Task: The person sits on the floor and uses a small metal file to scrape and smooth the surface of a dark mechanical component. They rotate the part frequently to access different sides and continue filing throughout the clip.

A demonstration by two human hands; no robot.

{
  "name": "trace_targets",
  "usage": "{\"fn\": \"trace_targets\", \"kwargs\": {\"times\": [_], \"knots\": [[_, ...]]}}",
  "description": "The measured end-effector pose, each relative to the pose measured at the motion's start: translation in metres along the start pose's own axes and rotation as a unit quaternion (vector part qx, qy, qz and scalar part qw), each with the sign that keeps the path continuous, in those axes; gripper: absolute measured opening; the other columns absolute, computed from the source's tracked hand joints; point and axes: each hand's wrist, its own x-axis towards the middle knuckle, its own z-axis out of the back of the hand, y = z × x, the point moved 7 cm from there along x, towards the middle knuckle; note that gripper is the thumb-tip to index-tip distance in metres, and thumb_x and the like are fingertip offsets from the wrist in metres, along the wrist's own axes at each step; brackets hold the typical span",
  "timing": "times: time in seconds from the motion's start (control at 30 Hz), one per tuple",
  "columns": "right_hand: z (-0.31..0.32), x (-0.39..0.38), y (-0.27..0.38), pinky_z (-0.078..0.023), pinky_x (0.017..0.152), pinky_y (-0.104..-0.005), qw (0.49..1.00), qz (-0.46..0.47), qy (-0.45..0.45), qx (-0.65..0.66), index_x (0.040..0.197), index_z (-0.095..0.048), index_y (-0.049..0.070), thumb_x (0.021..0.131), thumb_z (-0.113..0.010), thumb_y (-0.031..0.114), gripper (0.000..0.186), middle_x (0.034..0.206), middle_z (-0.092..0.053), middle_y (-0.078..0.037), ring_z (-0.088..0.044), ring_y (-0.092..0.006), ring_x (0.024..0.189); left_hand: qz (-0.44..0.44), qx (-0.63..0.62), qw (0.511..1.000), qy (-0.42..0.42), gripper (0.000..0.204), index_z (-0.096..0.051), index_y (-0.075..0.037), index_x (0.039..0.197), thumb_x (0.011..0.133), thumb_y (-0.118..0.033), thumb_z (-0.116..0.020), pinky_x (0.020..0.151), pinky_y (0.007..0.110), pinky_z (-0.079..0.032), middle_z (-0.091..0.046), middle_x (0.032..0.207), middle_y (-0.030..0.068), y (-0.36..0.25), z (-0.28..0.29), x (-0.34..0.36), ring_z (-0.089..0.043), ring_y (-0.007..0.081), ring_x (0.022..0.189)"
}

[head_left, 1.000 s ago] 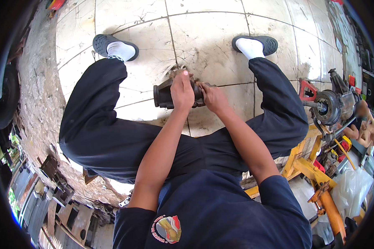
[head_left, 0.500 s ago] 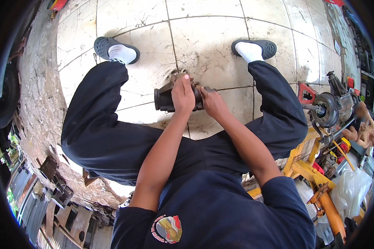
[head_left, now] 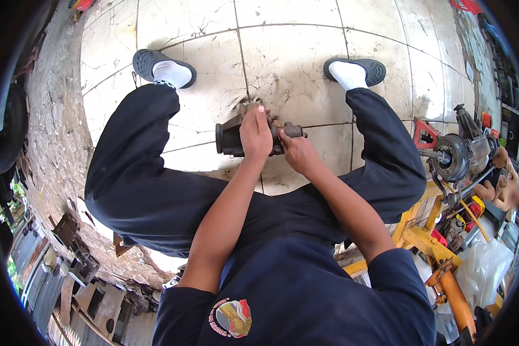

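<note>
A greasy, dark cast-metal housing [head_left: 229, 138] lies on its side on the floor between my feet, its broad round end to the left. My left hand [head_left: 256, 134] lies across its middle, fingers pointing away from me and curled over the far side. At the narrower right end, a short stub-like fitting [head_left: 294, 131] sticks out to the right. My right hand [head_left: 299, 152] is closed at the base of that stub, fingertips against the metal. What lies under my left palm is hidden.
Pale cracked tiles [head_left: 294, 52] carry dark smears. To the right are a red stand [head_left: 425, 134], an axle with a brake drum [head_left: 451, 157], a yellow frame [head_left: 416, 235] and a plastic bag [head_left: 483, 266]. Another person [head_left: 504, 179] is at the far right. Rough concrete [head_left: 57, 138] borders the left.
My right hand has shifted slightly toward me along the housing's right end, and more of the stub shows. My left hand stays in place on the housing.
</note>
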Motion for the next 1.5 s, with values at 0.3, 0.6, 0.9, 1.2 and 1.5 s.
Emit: {"fn": "trace_targets", "kwargs": {"times": [0.3,0.6,0.9,1.2,1.5], "knots": [[-0.009,-0.009,-0.006,-0.055,0.073,-0.0592,0.999,-0.023,0.018,0.023,0.138,-0.062,0.007,0.105,-0.046,0.022,0.039,0.085,-0.07,-0.03,-0.07,-0.0499,0.08,-0.002,0.006,1.0,0.007,0.041,-0.066,0.002,0.101,0.113,-0.03,-0.043,0.08,0.047,-0.051,-0.067,0.09,0.0205,0.004,-0.003,0.001,-0.064,0.0417,0.085],[-0.003,-0.017,-0.007,-0.056,0.073,-0.0601,0.996,-0.039,0.062,-0.045,0.142,-0.062,0.01,0.101,-0.048,0.013,0.043,0.084,-0.071,-0.028,-0.071,-0.0501,0.08,0.009,0.013,1.0,0.011,0.038,-0.063,0.001,0.116,0.113,-0.032,-0.044,0.083,0.042,-0.052,-0.069,0.092,0.018,0.0,-0.002,0.001,-0.068,0.0355,0.088],[0.007,-0.011,0.005,-0.057,0.071,-0.0588,0.997,-0.032,0.056,-0.048,0.138,-0.061,0.007,0.098,-0.047,0.01,0.042,0.083,-0.071,-0.028,-0.071,-0.0492,0.079,0.009,0.02,1.0,-0.012,0.038,-0.061,0.0,0.123,0.111,-0.033,-0.048,0.081,0.043,-0.053,-0.071,0.094,0.0191,0.004,-0.001,0.002,-0.07,0.0368,0.087],[0.007,-0.004,0.003,-0.057,0.071,-0.0577,0.997,-0.045,0.053,-0.042,0.141,-0.056,0.005,0.095,-0.05,0.01,0.047,0.084,-0.072,-0.027,-0.071,-0.0482,0.077,0.025,0.011,1.0,0.006,0.037,-0.062,0.0,0.118,0.112,-0.032,-0.044,0.085,0.048,-0.052,-0.069,0.097,0.023,0.004,-0.005,0.004,-0.067,0.0435,0.093],[0.002,0.01,0.0,-0.058,0.071,-0.0575,0.998,-0.03,-0.005,-0.055,0.135,-0.06,0.004,0.097,-0.047,0.013,0.041,0.083,-0.071,-0.028,-0.071,-0.0473,0.078,0.023,0.023,0.999,0.009,0.037,-0.062,-0.001,0.12,0.112,-0.033,-0.045,0.084,0.044,-0.052,-0.07,0.095,0.0196,0.009,-0.004,0.002,-0.069,0.0377,0.091]]}}
